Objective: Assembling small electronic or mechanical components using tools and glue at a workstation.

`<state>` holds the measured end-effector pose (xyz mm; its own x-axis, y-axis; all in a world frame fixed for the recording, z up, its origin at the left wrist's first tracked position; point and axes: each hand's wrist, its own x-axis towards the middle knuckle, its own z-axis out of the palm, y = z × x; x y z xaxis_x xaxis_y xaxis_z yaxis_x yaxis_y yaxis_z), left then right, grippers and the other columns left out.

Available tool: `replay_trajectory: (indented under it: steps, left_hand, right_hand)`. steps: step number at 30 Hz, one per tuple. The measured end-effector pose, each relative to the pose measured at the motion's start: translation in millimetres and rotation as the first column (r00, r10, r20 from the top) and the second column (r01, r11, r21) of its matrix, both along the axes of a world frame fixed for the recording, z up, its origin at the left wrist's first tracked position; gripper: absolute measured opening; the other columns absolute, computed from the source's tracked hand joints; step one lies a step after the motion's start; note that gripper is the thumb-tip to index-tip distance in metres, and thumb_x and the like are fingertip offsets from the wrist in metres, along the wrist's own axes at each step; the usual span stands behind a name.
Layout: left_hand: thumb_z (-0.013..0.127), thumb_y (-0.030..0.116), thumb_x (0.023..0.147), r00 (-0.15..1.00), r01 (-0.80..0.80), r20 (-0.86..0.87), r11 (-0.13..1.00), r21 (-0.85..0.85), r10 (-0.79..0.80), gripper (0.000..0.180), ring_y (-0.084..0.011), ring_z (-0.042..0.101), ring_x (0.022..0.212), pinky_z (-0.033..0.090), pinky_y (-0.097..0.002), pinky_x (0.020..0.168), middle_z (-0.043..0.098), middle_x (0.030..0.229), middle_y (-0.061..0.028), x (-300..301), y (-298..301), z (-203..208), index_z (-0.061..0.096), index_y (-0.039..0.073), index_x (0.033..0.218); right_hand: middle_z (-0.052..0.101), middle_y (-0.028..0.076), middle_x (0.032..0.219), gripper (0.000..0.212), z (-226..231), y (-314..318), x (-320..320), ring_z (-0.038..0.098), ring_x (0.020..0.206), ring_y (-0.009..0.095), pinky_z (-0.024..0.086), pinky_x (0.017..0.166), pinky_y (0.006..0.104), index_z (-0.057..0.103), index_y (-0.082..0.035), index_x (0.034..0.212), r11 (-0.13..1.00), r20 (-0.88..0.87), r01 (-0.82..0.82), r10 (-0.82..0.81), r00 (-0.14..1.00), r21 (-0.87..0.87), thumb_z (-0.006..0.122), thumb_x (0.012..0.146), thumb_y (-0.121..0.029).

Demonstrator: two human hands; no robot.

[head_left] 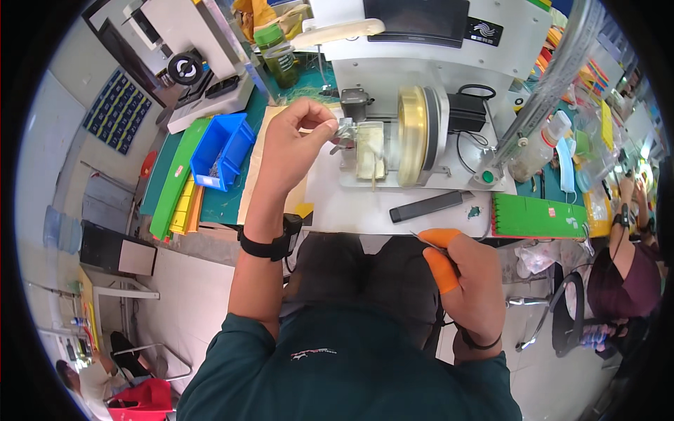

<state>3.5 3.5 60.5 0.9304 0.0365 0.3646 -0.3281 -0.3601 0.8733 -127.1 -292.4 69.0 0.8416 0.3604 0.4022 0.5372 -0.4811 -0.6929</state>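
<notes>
**me:** Closest to me is my lap under the bench. Going left to right: one blue bin [223,151] sits beside the green strips [177,175], within reach. Left hand [291,144] is up at the winding machine [393,137], pinching a small metal part [344,128], probably to steady it.

**reply:** and the right one?

**me:** Right hand [472,277] hangs low over my knee, closed on thin tweezers [426,241], two orange finger cots [442,263] for grip, I guess.

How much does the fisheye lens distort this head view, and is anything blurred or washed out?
Head view: straight edges bow toward the black rim; the left hand and right hand are sharp at centre; the bottles near the right edge look bright and hazy.
</notes>
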Motion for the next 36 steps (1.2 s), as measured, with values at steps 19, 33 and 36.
replay_trajectory:
  steps: [19, 33, 36]
  left_hand:
    - [0.073, 0.004, 0.092, 1.000, -0.005, 0.019, 0.998, -0.055, 0.006, 0.006, -0.0111, 0.068, 0.081, 0.056, -0.0279, 0.077, 0.071, 0.088, -0.0030, 1, -2, -3, 0.071, 0.001, 0.097]
    - [0.076, 0.007, 0.092, 1.000, 0.021, 0.010, 0.999, 0.026, -0.021, 0.007, -0.0122, 0.069, 0.085, 0.056, -0.0280, 0.077, 0.071, 0.089, -0.0031, 3, -2, 0, 0.072, 0.002, 0.096]
    - [0.076, 0.006, 0.091, 1.000, 0.005, 0.009, 1.000, 0.019, -0.005, 0.007, -0.0125, 0.070, 0.085, 0.057, -0.0281, 0.077, 0.070, 0.091, -0.0031, 3, -3, -1, 0.072, 0.002, 0.096]
  right_hand:
    - [0.065, 0.012, 0.080, 0.024, -2, 5, -1, 0.061, 0.063, 0.025, 0.048, 0.060, 0.0319, 0.069, 0.000, 0.104, 0.999, -0.162, -0.018, 0.026, 0.986, 0.052, 0.081, 0.090, -0.015]
    - [0.068, 0.013, 0.083, 0.028, 0, 10, 0, 0.066, 0.065, 0.029, 0.050, 0.059, 0.0363, 0.065, -0.002, 0.106, 0.991, -0.194, -0.120, 0.107, 0.975, -0.058, 0.082, 0.088, -0.015]
    - [0.067, 0.013, 0.081, 0.029, -1, 10, 1, 0.065, 0.065, 0.031, 0.049, 0.058, 0.0368, 0.065, -0.002, 0.107, 0.989, -0.185, -0.136, 0.122, 0.975, -0.063, 0.082, 0.088, -0.015]
